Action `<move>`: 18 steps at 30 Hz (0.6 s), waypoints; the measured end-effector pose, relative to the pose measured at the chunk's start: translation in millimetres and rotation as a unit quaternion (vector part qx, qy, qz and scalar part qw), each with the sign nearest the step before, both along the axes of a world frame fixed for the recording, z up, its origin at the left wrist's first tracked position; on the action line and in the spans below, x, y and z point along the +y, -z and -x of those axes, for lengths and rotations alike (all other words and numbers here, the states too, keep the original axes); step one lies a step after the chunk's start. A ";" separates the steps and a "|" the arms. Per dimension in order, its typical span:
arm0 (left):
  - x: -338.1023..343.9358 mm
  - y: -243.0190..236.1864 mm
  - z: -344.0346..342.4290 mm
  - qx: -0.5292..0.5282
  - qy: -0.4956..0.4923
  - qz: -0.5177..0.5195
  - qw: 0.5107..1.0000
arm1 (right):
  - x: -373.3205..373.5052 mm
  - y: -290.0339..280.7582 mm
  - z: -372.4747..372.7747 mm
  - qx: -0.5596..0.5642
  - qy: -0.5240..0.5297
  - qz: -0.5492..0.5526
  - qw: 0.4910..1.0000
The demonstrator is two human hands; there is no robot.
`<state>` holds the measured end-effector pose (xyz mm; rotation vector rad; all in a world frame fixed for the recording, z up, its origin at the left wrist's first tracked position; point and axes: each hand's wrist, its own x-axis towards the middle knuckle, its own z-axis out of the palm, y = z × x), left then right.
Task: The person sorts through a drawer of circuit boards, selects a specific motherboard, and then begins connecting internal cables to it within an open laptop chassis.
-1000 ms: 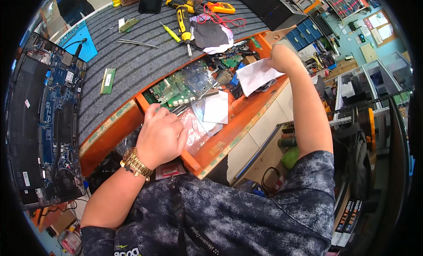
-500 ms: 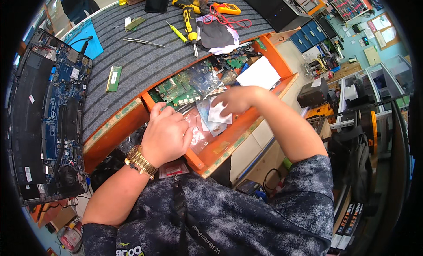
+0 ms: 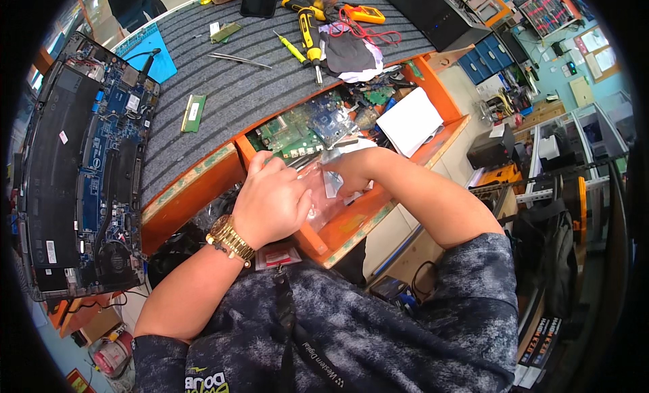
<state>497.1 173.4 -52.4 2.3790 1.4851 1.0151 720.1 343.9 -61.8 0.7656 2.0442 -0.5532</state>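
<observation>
My left hand (image 3: 274, 200), with a gold watch at the wrist, is closed over the near left side of an orange wooden drawer (image 3: 351, 234). Its fingers are curled and its thumb lies toward the inside. Down in the drawer, my right hand (image 3: 355, 170) is among clear plastic bags (image 3: 321, 207) and a small whitish packet (image 3: 332, 183). Its fingertips are hidden, so a hold on the packet cannot be made out. Beyond the hands, green and blue circuit boards (image 3: 297, 132) fill the drawer's far left part. A white rectangular piece (image 3: 409, 122) lies at its right.
An opened laptop (image 3: 88, 170) stands at left on the striped grey mat (image 3: 223, 109). On the mat lie a memory module (image 3: 193, 113), tweezers (image 3: 240, 60), a yellow-black screwdriver (image 3: 310, 38), a dark cloth (image 3: 348, 53) and a multimeter (image 3: 364, 13) with red leads.
My right hand has gone lower into the drawer, from spread fingers above the packets to fingers hidden among them. The packets have shifted. My left hand keeps its place; the whole view has shifted slightly.
</observation>
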 end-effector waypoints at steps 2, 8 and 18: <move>0.9 -1.0 -1.9 0.015 0.006 0.005 1.000 | 6.6 9.8 -7.6 -0.043 0.000 0.017 0.999; 0.5 0.3 -0.4 0.020 0.009 0.017 1.000 | -7.1 -21.3 -21.5 -0.005 -0.038 -0.044 0.998; 0.5 0.7 0.2 0.015 0.010 0.016 1.000 | -63.0 -86.8 -2.4 0.155 0.057 0.105 0.981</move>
